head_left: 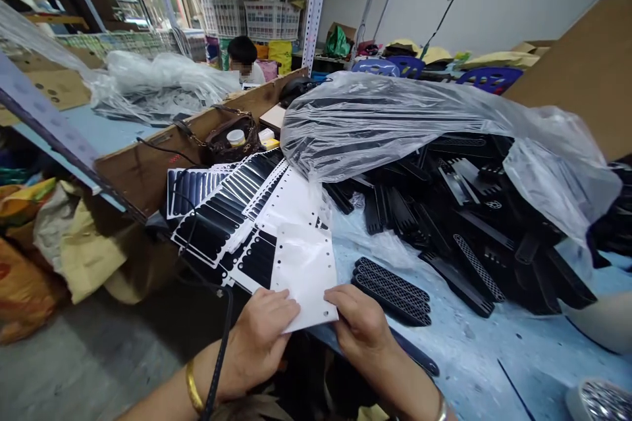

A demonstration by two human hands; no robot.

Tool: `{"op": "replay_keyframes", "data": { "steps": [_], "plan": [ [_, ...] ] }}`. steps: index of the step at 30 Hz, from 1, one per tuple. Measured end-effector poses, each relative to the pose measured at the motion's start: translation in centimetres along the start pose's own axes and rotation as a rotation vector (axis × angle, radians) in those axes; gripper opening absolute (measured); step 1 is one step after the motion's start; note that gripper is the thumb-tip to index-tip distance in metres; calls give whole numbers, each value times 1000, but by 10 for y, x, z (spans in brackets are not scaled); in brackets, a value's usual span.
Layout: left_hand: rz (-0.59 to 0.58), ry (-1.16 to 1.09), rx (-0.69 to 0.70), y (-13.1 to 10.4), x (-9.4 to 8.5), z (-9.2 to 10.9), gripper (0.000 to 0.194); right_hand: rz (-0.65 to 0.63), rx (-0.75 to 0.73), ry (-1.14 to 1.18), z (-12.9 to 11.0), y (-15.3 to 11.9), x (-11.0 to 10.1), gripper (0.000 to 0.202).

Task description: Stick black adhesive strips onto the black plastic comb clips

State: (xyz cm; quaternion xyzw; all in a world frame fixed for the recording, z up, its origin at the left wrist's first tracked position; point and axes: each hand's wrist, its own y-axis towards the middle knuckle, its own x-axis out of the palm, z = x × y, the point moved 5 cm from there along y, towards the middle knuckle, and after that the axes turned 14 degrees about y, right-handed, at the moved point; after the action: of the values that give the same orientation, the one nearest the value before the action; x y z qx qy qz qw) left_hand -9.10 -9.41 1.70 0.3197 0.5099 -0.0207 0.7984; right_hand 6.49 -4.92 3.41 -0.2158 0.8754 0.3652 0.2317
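A white sheet with small holes along its edges is pinched at its near end by both hands. My left hand grips the left corner, and my right hand grips the right edge. Beyond the sheet, several cards with black strip-shaped stickers lie in a loose pile, partly under another white sheet. Close to my right hand sits a row of black strips with a mesh pattern. A single dark strip lies near the table's front edge.
Many black plastic parts spill from a clear plastic bag on the blue table. A cable hangs near my left forearm. At the lower right stands a tub of shiny small parts. Another person sits farther back.
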Motion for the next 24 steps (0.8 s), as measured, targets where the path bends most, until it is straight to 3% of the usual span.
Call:
{"op": "replay_keyframes", "data": {
  "steps": [3,5,7,9,12,15,18,21,24],
  "plan": [
    [58,-118,-22,-8,-8,-11,35,84,61,70,-19,2,-12,26],
    [35,-211,-124,-10,-11,-25,36,189,122,78,-35,-2,-34,22],
    [54,-272,-325,-5,-11,-41,49,402,210,60,-48,-13,-70,14],
    [-2,-436,-419,11,-2,-42,58,725,346,47,-57,-36,-112,10],
    [-164,-867,-440,49,21,-8,65,1103,452,207,-67,-80,-164,25],
    [-268,-1108,-459,82,38,34,62,1389,440,154,-86,-134,-208,37],
    [-260,-1074,-454,97,46,49,55,1588,408,-30,-119,-205,-243,46],
    [-205,-918,-467,97,56,35,48,1762,404,-276,-153,-290,-252,41],
    [-182,-778,-504,94,67,10,47,1920,739,-237,-149,-378,-229,31]
  ]
}}
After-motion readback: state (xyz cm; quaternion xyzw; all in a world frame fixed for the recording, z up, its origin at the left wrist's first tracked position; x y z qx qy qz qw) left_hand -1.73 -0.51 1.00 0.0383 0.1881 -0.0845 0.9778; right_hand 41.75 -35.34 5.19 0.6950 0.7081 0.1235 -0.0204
